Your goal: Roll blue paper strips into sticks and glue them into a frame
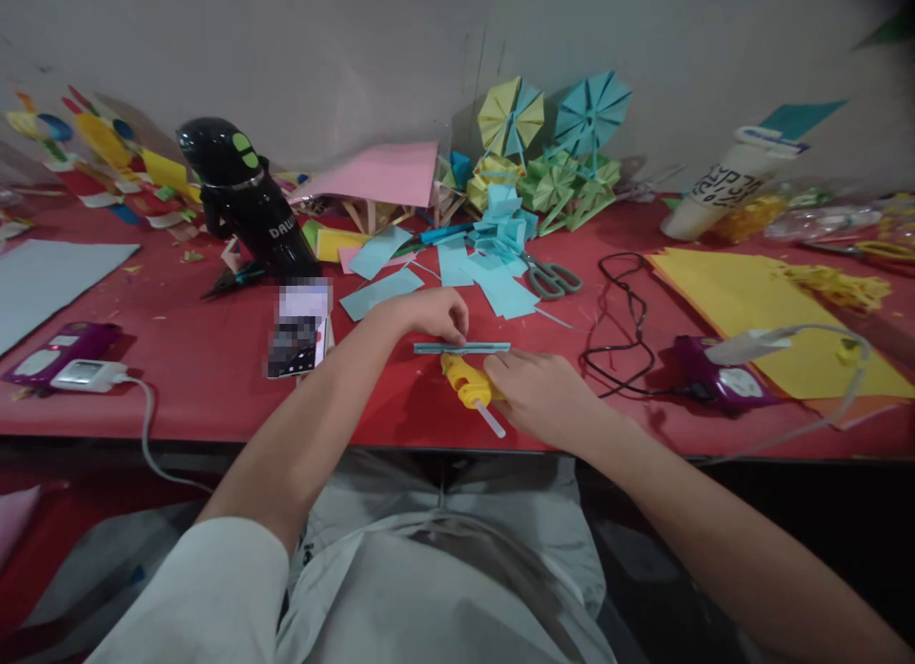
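Note:
A narrow folded blue paper strip (490, 347) lies crosswise near the table's front edge. My left hand (441, 316) is above its left half, fingers curled down with the fingertips pinched at the strip. A yellow glue gun (468, 383) is just below the strip, its nozzle end toward the paper and a clear glue stick (490, 419) poking out of its back. My right hand (536, 397) is wrapped round the glue gun's handle, with its fingers close to the strip's right end.
Cut blue paper pieces (498, 285) and grey-handled scissors (554, 277) lie beyond my hands. At the left are a phone (298, 329), a black bottle (261, 211) and a purple power socket (64, 354). Yellow sheets (772, 311) and another purple socket (725, 378) lie right, beside a black cable (629, 326).

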The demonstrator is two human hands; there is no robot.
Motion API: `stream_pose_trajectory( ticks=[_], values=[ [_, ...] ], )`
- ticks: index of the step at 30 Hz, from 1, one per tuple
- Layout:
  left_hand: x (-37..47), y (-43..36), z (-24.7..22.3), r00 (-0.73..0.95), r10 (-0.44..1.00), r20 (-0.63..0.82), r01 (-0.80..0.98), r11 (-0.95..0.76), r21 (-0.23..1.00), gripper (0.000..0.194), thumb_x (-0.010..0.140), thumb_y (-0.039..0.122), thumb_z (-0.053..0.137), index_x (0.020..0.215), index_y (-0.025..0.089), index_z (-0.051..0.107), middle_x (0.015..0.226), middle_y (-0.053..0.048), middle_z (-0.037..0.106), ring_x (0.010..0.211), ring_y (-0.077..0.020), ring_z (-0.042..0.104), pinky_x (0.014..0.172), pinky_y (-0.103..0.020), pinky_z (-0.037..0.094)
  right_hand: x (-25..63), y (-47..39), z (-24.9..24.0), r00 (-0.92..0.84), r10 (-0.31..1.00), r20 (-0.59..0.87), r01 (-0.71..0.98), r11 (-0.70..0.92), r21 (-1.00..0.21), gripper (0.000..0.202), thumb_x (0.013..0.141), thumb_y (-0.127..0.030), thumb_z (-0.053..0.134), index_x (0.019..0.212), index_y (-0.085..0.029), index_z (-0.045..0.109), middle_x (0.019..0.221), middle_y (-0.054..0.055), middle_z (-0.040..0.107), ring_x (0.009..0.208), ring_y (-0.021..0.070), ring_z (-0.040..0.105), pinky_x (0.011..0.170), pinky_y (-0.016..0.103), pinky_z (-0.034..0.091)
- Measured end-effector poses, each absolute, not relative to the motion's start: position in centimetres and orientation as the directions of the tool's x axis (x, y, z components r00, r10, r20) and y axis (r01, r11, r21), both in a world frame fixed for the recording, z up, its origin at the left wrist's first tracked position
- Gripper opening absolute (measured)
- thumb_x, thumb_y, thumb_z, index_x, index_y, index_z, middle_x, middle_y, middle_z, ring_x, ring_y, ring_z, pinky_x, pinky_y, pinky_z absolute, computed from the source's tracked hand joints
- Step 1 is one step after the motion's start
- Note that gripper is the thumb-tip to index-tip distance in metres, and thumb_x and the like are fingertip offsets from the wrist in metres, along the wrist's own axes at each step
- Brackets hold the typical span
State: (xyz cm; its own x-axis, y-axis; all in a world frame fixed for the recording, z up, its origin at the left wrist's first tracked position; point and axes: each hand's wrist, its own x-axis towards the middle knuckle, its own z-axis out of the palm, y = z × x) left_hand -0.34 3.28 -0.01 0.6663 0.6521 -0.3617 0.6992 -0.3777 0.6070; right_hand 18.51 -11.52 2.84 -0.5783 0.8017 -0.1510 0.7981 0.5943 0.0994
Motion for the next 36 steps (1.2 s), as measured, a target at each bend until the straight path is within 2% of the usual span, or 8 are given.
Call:
stream_pose_trajectory(
  ticks=[7,14,20,27,31,36],
  values=[
    [-0.4,3.3,-0.1,0.663,0.653,-0.366,0.702,-0.372,0.608,0.018,0.071,0.027,0.077,0.087,0.018,0.076,0.089,-0.004,0.078,0.078,-0.0165,0.068,0.067,-0.024,0.046,18.7,-11.6,3.0,-0.557,0.816,-0.152,0.817,0.571,0.074,0.018,0.096,-0.015,0.045,0.104,-0.013,0.060,0.100,0.013,0.071,0.094,0.0243,0.068,0.060,0.032,0.033],
    [-0.4,3.4,-0.1,0.682,0.640,-0.354,0.683,-0.383,0.621,0.016,0.071,0.026,0.077,0.084,0.018,0.075,0.085,-0.004,0.078,0.075,-0.0160,0.068,0.066,-0.024,0.046,19.2,-11.8,3.4,-0.541,0.824,-0.167,0.822,0.560,0.100,0.017,0.096,-0.016,0.046,0.102,-0.013,0.061,0.097,0.014,0.072,0.090,0.0245,0.069,0.056,0.032,0.027],
    [-0.4,3.2,0.0,0.677,0.646,-0.353,0.679,-0.361,0.640,0.014,0.071,0.024,0.076,0.084,0.018,0.075,0.082,-0.003,0.077,0.073,-0.0149,0.066,0.066,-0.024,0.046,19.9,-11.8,3.3,-0.537,0.830,-0.150,0.825,0.554,0.110,0.013,0.093,-0.014,0.049,0.099,-0.014,0.060,0.095,0.014,0.072,0.087,0.0226,0.068,0.056,0.032,0.027],
    [-0.4,3.2,0.1,0.676,0.645,-0.356,0.678,-0.355,0.644,0.016,0.070,0.025,0.076,0.085,0.017,0.075,0.082,-0.004,0.076,0.074,-0.0160,0.066,0.066,-0.025,0.046,20.8,-11.8,3.3,-0.516,0.842,-0.158,0.839,0.534,0.102,0.012,0.096,-0.020,0.051,0.100,-0.014,0.059,0.094,0.013,0.072,0.090,0.0234,0.069,0.058,0.030,0.029],
    [-0.5,3.4,-0.2,0.689,0.634,-0.351,0.657,-0.341,0.672,0.017,0.070,0.026,0.076,0.084,0.016,0.074,0.082,-0.004,0.075,0.072,-0.0159,0.066,0.064,-0.025,0.046,21.7,-11.6,3.1,-0.519,0.840,-0.158,0.844,0.533,0.061,0.015,0.097,-0.025,0.051,0.104,-0.015,0.058,0.096,0.012,0.072,0.093,0.0233,0.069,0.059,0.029,0.030],
    [-0.6,3.3,-0.3,0.687,0.635,-0.354,0.655,-0.331,0.679,0.017,0.069,0.026,0.075,0.083,0.017,0.074,0.082,-0.005,0.075,0.073,-0.0163,0.066,0.066,-0.025,0.046,22.8,-10.9,2.7,-0.545,0.824,-0.154,0.838,0.542,-0.062,0.017,0.099,-0.028,0.048,0.108,-0.016,0.057,0.107,0.011,0.071,0.094,0.0206,0.069,0.061,0.027,0.034]
  ],
)
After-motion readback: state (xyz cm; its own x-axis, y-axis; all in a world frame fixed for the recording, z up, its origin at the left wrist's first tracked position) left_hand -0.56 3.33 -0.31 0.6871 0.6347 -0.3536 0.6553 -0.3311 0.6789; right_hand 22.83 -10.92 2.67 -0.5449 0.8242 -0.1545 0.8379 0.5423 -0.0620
